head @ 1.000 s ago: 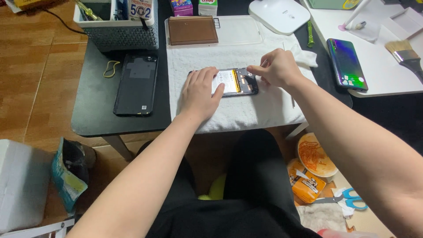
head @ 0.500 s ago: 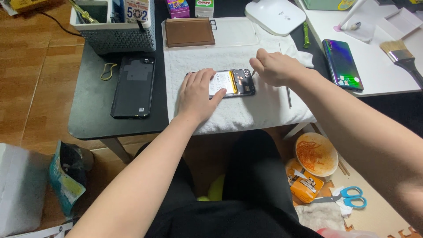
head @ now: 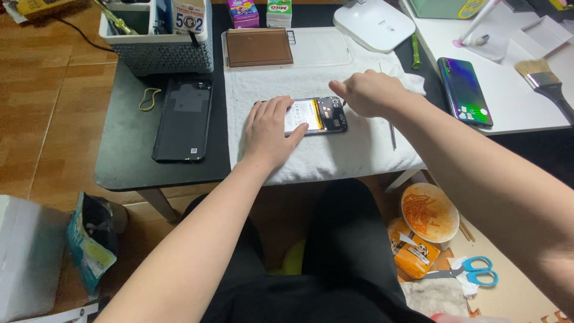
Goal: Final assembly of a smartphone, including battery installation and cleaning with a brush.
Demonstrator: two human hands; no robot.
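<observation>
Our left hand (head: 270, 128) still lies flat, fingers released, pinning the opened phone (head: 317, 115), while our right hand (head: 369, 93), loosely clenched, has lifted just beside its edge.

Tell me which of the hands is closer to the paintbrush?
The right hand. It hovers at the opened phone's right end, well left of the paintbrush; the left hand rests flat on the phone, farther away.

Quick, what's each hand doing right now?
Left hand: open, flat on the opened phone.
Right hand: loosely closed by the phone's right end; holding anything, cannot tell.
</observation>
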